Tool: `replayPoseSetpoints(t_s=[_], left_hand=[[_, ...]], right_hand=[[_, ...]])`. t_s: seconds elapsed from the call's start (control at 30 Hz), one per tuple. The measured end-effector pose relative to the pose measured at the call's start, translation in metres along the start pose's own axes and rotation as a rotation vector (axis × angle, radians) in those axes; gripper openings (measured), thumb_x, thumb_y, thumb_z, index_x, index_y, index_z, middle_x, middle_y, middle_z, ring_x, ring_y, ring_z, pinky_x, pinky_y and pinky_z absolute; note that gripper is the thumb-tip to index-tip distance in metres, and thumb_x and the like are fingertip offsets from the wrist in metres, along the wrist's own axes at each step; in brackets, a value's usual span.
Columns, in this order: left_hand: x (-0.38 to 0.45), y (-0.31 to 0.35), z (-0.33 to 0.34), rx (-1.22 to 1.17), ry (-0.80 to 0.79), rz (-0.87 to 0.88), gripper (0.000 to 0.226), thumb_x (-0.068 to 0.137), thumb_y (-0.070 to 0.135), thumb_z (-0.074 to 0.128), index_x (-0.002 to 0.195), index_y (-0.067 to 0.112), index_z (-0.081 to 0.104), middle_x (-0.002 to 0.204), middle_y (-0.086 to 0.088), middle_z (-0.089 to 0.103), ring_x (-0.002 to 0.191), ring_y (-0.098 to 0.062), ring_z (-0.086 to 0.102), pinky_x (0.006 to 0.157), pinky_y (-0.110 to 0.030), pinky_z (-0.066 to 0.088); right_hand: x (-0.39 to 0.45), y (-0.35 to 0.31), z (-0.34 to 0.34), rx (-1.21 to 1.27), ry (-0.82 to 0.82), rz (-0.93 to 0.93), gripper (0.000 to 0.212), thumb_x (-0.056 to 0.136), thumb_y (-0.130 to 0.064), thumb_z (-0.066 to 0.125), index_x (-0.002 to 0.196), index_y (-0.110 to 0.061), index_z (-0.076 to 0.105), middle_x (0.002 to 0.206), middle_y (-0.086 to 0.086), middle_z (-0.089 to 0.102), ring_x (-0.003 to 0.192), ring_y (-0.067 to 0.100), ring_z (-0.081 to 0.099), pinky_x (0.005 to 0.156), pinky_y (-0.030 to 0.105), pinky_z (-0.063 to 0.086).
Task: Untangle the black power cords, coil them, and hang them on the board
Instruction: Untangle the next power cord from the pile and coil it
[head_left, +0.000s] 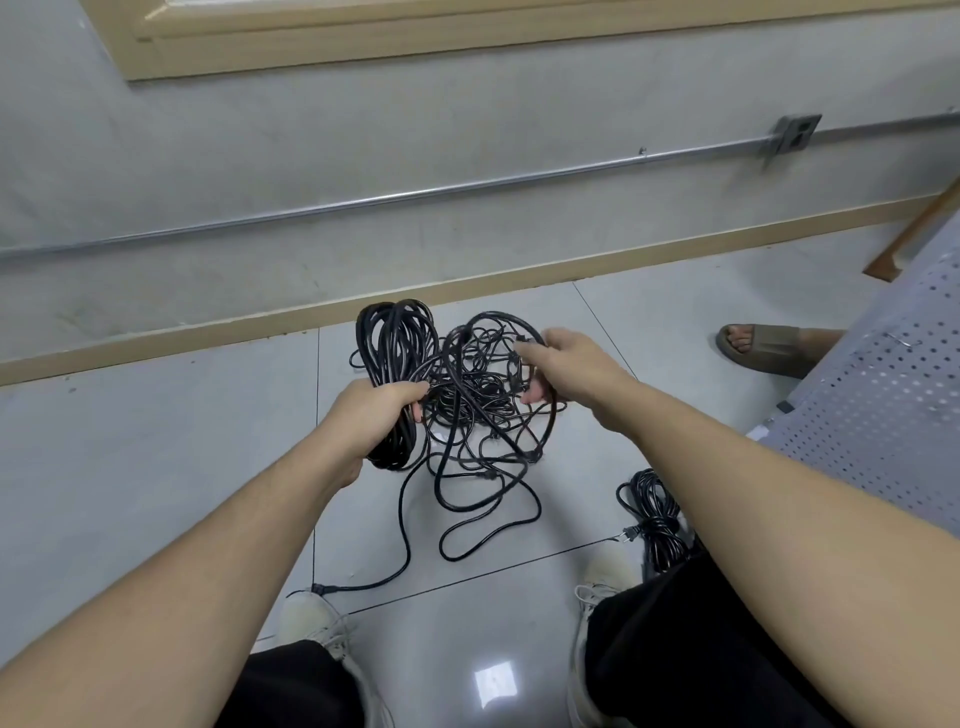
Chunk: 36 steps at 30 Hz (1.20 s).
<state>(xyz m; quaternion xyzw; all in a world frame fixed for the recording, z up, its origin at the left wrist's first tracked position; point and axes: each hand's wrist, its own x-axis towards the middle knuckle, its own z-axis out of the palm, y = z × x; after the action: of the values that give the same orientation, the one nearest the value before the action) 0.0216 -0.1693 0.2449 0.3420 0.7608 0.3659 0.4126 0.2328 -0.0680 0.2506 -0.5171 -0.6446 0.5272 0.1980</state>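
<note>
The left hand (376, 415) grips a coiled cord bundle (395, 374). The right hand (563, 364) seems to pinch a strand of the tangled cords (478, 415).

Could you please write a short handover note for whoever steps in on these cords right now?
Left hand grips a coiled bundle.
Right hand pinches a strand of the tangle, which is lifted, its loose ends trailing on the floor.
Another coil lies on the floor by the right leg.
Done: two coils, it seems.
Left: free the tangle, coil the rest, hang everything on the board at right.
</note>
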Motion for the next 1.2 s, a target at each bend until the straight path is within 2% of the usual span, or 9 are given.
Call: replayPoseSetpoints(t_s=[0.2,0.37,0.5,0.63,0.8,0.9,1.0,1.1,1.2], left_hand=[[-0.001,0.0,-0.002,0.083,0.023,0.029,0.048,0.094,0.053,0.065,0.067,0.013,0.064,0.067,-0.002,0.059,0.068,-0.022,0.054,0.064,-0.033,0.04],[0.003,-0.002,0.001,0.46,0.018,0.075,0.046,0.095,0.054,0.061,0.07,0.015,0.064,0.07,-0.002,0.066,0.07,-0.025,0.061,0.071,-0.033,0.047],[-0.003,-0.001,0.001,0.156,-0.143,-0.053,0.044,0.089,0.057,0.069,0.077,0.016,0.063,0.069,0.0,0.063,0.062,-0.019,0.055,0.059,-0.027,0.04],[-0.004,0.005,-0.008,-0.057,-0.232,-0.177,0.045,0.088,0.061,0.067,0.071,0.021,0.061,0.066,0.003,0.062,0.045,-0.012,0.051,0.05,-0.022,0.04],[0.0,0.007,-0.016,-0.203,-0.132,-0.15,0.048,0.089,0.061,0.066,0.065,0.02,0.057,0.065,0.0,0.055,0.049,-0.016,0.045,0.057,-0.029,0.037],[0.0,0.005,-0.019,-0.078,-0.018,-0.007,0.047,0.089,0.059,0.069,0.071,0.016,0.062,0.049,0.007,0.055,0.056,-0.018,0.051,0.058,-0.031,0.037],[-0.002,0.004,-0.012,-0.024,0.003,0.087,0.045,0.091,0.053,0.069,0.068,0.015,0.062,0.05,0.008,0.059,0.053,-0.015,0.054,0.057,-0.03,0.037],[-0.003,0.004,-0.002,-0.015,-0.015,0.14,0.038,0.094,0.045,0.069,0.069,0.017,0.063,0.054,0.011,0.059,0.058,-0.012,0.055,0.058,-0.028,0.039],[-0.002,0.005,0.002,0.026,-0.052,0.19,0.029,0.092,0.038,0.073,0.069,0.023,0.063,0.054,0.018,0.06,0.057,-0.003,0.056,0.056,-0.021,0.039]], right_hand=[[-0.003,-0.011,-0.005,0.216,0.12,-0.297,0.015,0.099,-0.032,0.065,0.087,-0.024,0.061,0.057,-0.014,0.045,0.054,0.01,0.032,0.047,0.021,0.027],[-0.011,-0.015,-0.011,0.26,-0.005,-0.38,0.008,0.099,-0.018,0.065,0.095,-0.02,0.072,0.058,-0.019,0.055,0.054,0.0,0.046,0.054,0.014,0.034],[-0.014,-0.014,-0.008,-0.017,-0.205,-0.409,0.011,0.097,-0.02,0.069,0.101,-0.025,0.078,0.096,-0.02,0.075,0.094,-0.009,0.065,0.085,0.007,0.042],[-0.004,-0.011,-0.004,-0.449,-0.273,-0.469,0.012,0.089,-0.033,0.074,0.083,-0.043,0.078,0.078,-0.032,0.063,0.09,-0.009,0.054,0.096,0.028,0.037],[-0.006,-0.012,0.008,-0.904,-0.209,-0.545,0.051,0.09,-0.053,0.068,0.049,-0.029,0.052,0.074,-0.015,0.05,0.102,0.011,0.05,0.103,0.04,0.029],[-0.006,-0.012,0.014,-0.557,-0.076,-0.487,0.062,0.075,-0.072,0.069,0.057,-0.018,0.045,0.067,-0.01,0.049,0.077,0.015,0.056,0.083,0.039,0.046],[-0.007,-0.016,0.021,-0.123,-0.03,-0.339,0.052,0.071,-0.073,0.073,0.084,-0.026,0.056,0.075,-0.015,0.057,0.066,0.007,0.053,0.069,0.032,0.044],[-0.006,-0.017,0.032,0.029,-0.095,-0.199,0.05,0.078,-0.072,0.07,0.097,-0.028,0.056,0.097,-0.011,0.069,0.089,0.01,0.067,0.082,0.033,0.05],[-0.003,-0.019,0.038,0.216,-0.092,-0.128,0.022,0.102,-0.04,0.058,0.093,-0.022,0.048,0.098,0.001,0.078,0.093,0.014,0.072,0.09,0.038,0.051]])
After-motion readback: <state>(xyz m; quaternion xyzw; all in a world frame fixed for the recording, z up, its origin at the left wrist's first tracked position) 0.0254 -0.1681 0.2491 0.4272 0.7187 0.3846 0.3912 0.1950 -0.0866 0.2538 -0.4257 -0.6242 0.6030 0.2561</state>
